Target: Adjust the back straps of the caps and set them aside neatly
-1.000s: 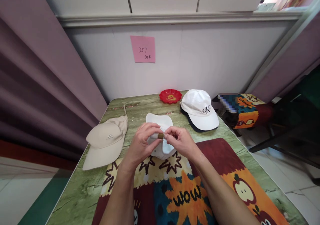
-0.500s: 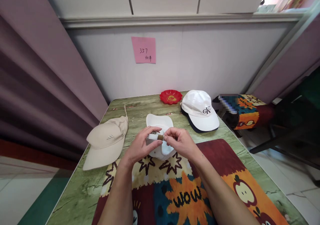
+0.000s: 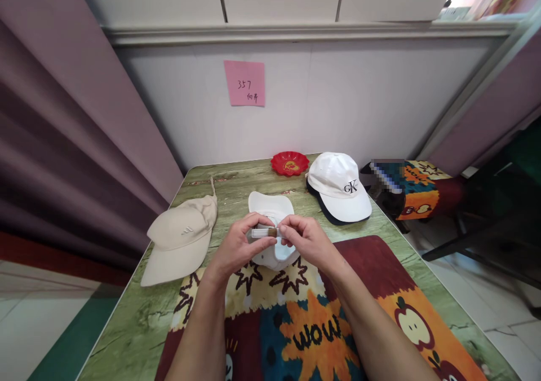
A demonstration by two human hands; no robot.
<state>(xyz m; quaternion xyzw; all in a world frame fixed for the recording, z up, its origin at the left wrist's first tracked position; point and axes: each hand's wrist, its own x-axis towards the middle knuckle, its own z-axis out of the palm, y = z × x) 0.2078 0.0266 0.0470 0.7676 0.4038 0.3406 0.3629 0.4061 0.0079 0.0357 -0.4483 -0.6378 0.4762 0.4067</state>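
Note:
A white baseball cap (image 3: 271, 203) lies in front of me with its brim pointing away and its back strap toward me. The strap (image 3: 260, 233) carries a small brass-coloured buckle (image 3: 273, 231). My left hand (image 3: 245, 240) grips the strap from the left, thumb below and fingers above. From the right, my right hand (image 3: 302, 237) pinches the strap's end beside the buckle. Part of the cap's crown is hidden behind both hands.
A beige cap (image 3: 180, 234) lies at the left. At the back right, a white cap (image 3: 336, 178) rests on a dark one (image 3: 332, 215). A red scalloped dish (image 3: 289, 163) stands near the wall. A patterned mat (image 3: 291, 313) covers the table's front part.
Both hands stay on the strap of the white cap, with only slight finger movement at the buckle. The view has shifted a little.

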